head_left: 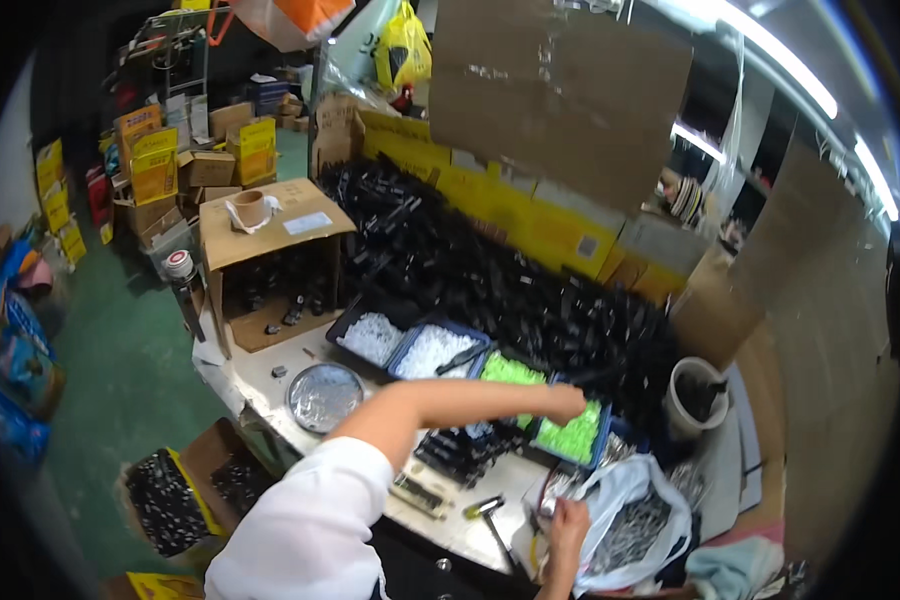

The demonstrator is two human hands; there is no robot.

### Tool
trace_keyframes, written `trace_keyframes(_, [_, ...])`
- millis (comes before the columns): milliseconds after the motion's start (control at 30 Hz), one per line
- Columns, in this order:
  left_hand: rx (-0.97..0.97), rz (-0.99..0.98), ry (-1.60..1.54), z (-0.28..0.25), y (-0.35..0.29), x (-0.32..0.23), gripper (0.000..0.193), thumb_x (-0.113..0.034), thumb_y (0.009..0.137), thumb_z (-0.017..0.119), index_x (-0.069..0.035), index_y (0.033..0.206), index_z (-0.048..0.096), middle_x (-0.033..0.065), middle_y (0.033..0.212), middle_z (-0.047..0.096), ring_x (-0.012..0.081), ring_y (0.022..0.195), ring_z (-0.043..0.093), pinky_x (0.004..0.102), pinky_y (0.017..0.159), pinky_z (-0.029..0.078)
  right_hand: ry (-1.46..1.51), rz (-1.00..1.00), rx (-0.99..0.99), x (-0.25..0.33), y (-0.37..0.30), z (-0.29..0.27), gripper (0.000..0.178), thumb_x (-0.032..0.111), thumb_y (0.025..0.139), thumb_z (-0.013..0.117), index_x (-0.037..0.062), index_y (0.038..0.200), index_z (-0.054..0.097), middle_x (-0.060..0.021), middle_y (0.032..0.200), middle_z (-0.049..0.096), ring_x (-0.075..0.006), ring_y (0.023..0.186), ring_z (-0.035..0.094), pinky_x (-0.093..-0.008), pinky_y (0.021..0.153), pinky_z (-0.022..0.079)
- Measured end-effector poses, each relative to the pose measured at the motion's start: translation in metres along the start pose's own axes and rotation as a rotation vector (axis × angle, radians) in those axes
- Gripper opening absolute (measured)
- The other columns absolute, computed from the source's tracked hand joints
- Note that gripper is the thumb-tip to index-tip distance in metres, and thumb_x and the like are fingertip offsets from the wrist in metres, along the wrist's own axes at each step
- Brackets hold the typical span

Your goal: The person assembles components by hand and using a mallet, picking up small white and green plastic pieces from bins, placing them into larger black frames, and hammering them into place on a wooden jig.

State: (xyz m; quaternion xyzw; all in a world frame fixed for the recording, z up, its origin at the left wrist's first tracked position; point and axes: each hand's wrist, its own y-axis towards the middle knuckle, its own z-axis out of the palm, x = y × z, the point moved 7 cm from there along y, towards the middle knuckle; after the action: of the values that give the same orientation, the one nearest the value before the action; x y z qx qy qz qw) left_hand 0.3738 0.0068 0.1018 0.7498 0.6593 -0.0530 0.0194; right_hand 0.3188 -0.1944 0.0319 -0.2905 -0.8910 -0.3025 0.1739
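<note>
My left arm, in a white sleeve, stretches across the workbench. At its end my left hand (567, 402) is over a blue tray of bright green small parts (572, 436), fingers drawn together; anything in them is too small to make out. Lower down, my right hand (569, 524) is closed beside a white plastic bag (676, 497) full of small silvery pieces. What it grips, if anything, is hidden. Left of it lies a small hammer (485, 507) with a yellow-green head. A metal fixture (420, 494) and a row of black parts (460, 452) sit below my left forearm.
More trays hold white parts (436, 350) and green parts (511, 370). A round metal dish (325, 397) and an open cardboard box (275, 213) stand to the left. A large heap of black parts (490, 270) fills the back. At right stands a white bucket (692, 396).
</note>
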Motion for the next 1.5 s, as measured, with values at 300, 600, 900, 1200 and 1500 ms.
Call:
trace_keyframes(300, [0.002,0.083,0.296,0.065,0.065,0.013,0.014,-0.009,0.065,0.062,-0.004,0.076,0.068,0.0146,0.082,0.066,0.028,0.079,0.065,0.0381,0.063,0.052,-0.266,0.098,0.184,-0.01,0.022,0.012,0.018,0.014,0.069,0.06,0.0018,0.083,0.062,-0.0166,0.088,0.057,-0.0349,0.084,0.052,-0.0447,0.075,0.042])
trace_keyframes(600, [0.059,0.076,0.211,0.081,0.074,0.014,0.018,-0.006,0.06,0.066,-0.003,0.077,0.067,0.0156,0.083,0.066,0.0286,0.08,0.064,0.0381,0.065,0.052,-0.473,0.119,0.305,-0.018,0.029,0.032,0.01,0.01,0.067,0.057,0.0036,0.074,0.061,-0.0161,0.073,0.059,-0.0328,0.07,0.059,-0.0429,0.06,0.047])
trace_keyframes(900, [-0.253,0.03,-0.064,0.043,0.045,0.02,0.014,-0.007,0.066,0.056,-0.001,0.075,0.065,0.0186,0.079,0.064,0.0318,0.074,0.063,0.0416,0.068,0.051,-0.347,0.187,0.316,-0.014,0.025,0.026,0.009,0.01,0.067,0.056,0.0032,0.07,0.06,-0.0192,0.072,0.06,-0.0358,0.07,0.058,-0.0448,0.064,0.045])
trace_keyframes(1200, [-0.108,-0.217,-0.272,0.01,0.036,0.051,0.027,-0.018,0.066,0.053,0.001,0.081,0.065,0.0248,0.088,0.061,0.0382,0.088,0.059,0.0419,0.078,0.048,-0.165,0.192,0.196,-0.016,0.041,0.026,0.006,0.006,0.075,0.052,0.0035,0.078,0.057,-0.0187,0.076,0.056,-0.0364,0.074,0.055,-0.0443,0.066,0.043])
trace_keyframes(1500, [-0.155,-0.364,-1.053,0.004,0.013,0.062,0.023,-0.014,0.08,0.05,0.004,0.068,0.058,0.0106,0.061,0.059,0.0175,0.047,0.06,0.0297,0.041,0.045,-0.018,0.215,0.121,-0.017,0.027,0.012,0.006,0.006,0.077,0.053,0.0016,0.079,0.056,-0.0188,0.073,0.058,-0.0371,0.071,0.056,-0.0434,0.062,0.042])
